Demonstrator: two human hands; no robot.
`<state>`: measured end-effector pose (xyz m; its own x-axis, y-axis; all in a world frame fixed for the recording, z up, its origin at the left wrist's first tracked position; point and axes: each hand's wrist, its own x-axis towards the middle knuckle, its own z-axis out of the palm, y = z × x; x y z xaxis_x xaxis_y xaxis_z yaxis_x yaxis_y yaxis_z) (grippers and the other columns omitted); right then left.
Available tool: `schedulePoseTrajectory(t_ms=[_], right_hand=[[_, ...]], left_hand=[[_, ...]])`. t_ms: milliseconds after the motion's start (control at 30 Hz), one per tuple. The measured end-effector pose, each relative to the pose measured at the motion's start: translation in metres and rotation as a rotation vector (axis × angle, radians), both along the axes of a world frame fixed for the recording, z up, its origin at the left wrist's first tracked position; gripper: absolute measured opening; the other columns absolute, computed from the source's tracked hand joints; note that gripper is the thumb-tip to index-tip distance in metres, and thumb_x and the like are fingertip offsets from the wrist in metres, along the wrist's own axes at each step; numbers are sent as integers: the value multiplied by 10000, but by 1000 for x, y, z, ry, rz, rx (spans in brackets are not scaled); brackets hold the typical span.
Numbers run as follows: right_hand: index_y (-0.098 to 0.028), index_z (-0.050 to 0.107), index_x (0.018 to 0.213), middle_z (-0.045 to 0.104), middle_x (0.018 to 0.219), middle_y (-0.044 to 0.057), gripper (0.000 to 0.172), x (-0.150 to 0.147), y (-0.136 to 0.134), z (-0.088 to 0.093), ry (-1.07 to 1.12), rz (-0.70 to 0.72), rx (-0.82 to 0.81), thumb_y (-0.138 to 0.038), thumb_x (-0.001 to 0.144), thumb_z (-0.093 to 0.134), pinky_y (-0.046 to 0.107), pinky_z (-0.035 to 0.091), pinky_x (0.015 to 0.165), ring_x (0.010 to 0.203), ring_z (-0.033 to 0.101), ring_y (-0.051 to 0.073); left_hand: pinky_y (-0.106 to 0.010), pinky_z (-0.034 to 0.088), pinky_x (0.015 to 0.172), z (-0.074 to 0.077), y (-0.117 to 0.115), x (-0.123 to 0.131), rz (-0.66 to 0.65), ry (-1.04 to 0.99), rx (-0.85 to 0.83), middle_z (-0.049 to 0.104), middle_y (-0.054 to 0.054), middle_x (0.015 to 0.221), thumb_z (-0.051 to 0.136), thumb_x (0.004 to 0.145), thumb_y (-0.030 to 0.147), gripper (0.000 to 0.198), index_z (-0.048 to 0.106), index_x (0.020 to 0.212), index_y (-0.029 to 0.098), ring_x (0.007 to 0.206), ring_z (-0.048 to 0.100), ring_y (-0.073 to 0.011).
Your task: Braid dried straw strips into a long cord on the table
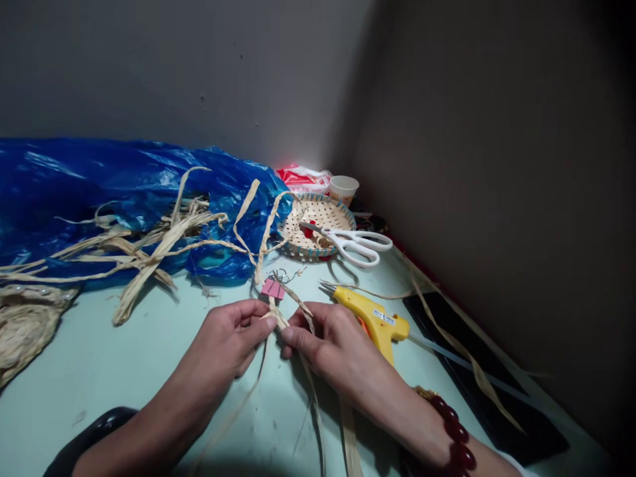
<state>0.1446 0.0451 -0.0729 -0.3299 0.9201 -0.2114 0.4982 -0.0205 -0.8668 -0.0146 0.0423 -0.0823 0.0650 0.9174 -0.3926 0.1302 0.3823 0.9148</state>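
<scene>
Near the middle of the table, my left hand (236, 334) pinches pale straw strands (279, 320) between thumb and fingers. My right hand (322, 334) grips the same strands just to the right, its thumb on top. A pink binder clip (273, 289) sits on the strands' upper end, just beyond my fingertips. Loose strand ends hang down below both hands towards the near edge. A yellow glue gun (375, 318) lies right of my right hand, its nozzle pointing left. White-handled scissors (355, 246) rest on the rim of a round woven basket (342, 213).
A blue plastic bag (124, 165) with dry husk strips (154, 265) spreads across the back left. A coiled woven piece (30, 324) lies at far left. Behind the basket are a paper cup (344, 186) and a red-white packet (302, 177). A black board (477, 371) lies at right.
</scene>
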Motion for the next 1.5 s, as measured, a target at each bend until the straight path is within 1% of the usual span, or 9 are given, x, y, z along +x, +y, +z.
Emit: schedulePoseTrajectory(t_ms=[167, 367, 533, 700, 833, 967, 1067, 1267, 1500], right_hand=[[-178, 647, 714, 461, 545, -34, 284, 2, -1, 1, -26, -13, -4, -290, 906, 470, 226, 251, 497, 512, 389, 85], [-185, 598, 760, 551, 707, 23, 261, 2, -4, 4, -206, -46, 147, -327, 921, 449, 253, 269, 546, 659, 457, 138], [-201, 535, 790, 577, 721, 11, 171, 1, -6, 2, -270, -36, 246, -269, 921, 450, 267, 274, 583, 692, 479, 147], [-200, 483, 738, 563, 687, -12, 185, 1, -7, 2, -289, -35, 279, -243, 916, 458, 272, 250, 558, 624, 429, 128], [-206, 521, 765, 583, 727, -4, 192, 1, -6, 2, -274, -44, 257, -294, 925, 461, 270, 264, 572, 646, 454, 133], [-213, 543, 777, 586, 743, -5, 194, -2, -7, 3, -266, -5, 233, -361, 901, 525, 257, 277, 577, 680, 480, 141], [-200, 524, 732, 579, 744, 0, 191, -4, -10, 2, -292, 15, 244, -281, 905, 518, 255, 288, 605, 719, 490, 146], [-199, 511, 745, 561, 758, -1, 163, -2, -12, 0, -271, -23, 274, -234, 903, 489, 257, 292, 633, 738, 472, 146], [-190, 498, 688, 538, 684, -12, 198, -1, -10, 3, -295, 21, 290, -209, 885, 487, 260, 256, 575, 651, 439, 125]], left_hand=[[-207, 83, 397, -2, -1, -4, 4, -49, -21, 362, 105, 455, 644, 740, 339, 195, 588, 736, 152, 388, 176, -35], [-203, 110, 405, -6, -3, -8, -21, -34, -11, 405, 90, 527, 629, 770, 283, 121, 615, 774, 163, 425, 192, -40], [-190, 115, 386, -8, -2, -11, -5, 26, -6, 306, 113, 468, 654, 770, 316, 165, 635, 867, 184, 425, 192, -54], [-184, 140, 389, -9, -1, -11, 3, -59, -31, 418, 93, 528, 656, 773, 339, 217, 625, 908, 173, 428, 208, -45], [-186, 125, 402, -9, -1, -12, -27, -72, -51, 537, 53, 630, 648, 792, 355, 236, 627, 939, 172, 435, 216, -33], [-189, 121, 400, -8, -1, -12, -20, -93, -29, 442, 88, 513, 673, 760, 318, 248, 636, 944, 157, 431, 212, -42], [-197, 117, 395, -8, 1, -10, 2, -63, -18, 390, 104, 453, 665, 747, 306, 214, 634, 889, 148, 407, 204, -44], [-205, 139, 414, -6, 1, -10, -32, -83, -23, 379, 84, 500, 654, 757, 296, 153, 600, 712, 160, 432, 224, -51], [-178, 151, 417, -3, -3, -10, 76, -194, -101, 364, 84, 524, 700, 724, 327, 166, 646, 774, 178, 443, 226, -49]])
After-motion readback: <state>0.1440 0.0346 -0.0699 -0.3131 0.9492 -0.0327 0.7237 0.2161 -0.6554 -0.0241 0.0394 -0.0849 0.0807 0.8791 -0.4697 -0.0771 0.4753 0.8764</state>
